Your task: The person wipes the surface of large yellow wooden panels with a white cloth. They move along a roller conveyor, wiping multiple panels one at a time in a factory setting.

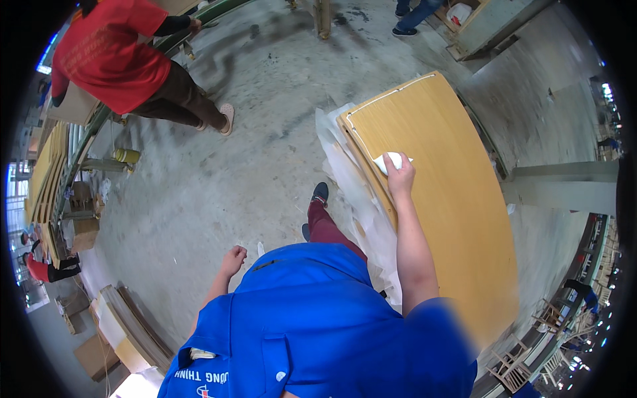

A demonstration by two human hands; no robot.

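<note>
In my right hand is a white glue bottle, gripped just above the left edge of a large wooden panel. A thin white bead of glue runs along the panel's left edge and on across its far edge. My left hand hangs at my left side over the floor, away from the panel. Its fingers are loosely curled, with nothing seen in them.
White foam sheeting sticks out from under the panel on the left. A grey beam stands close on the right. A person in a red shirt works at the far left. Boards lean at the lower left.
</note>
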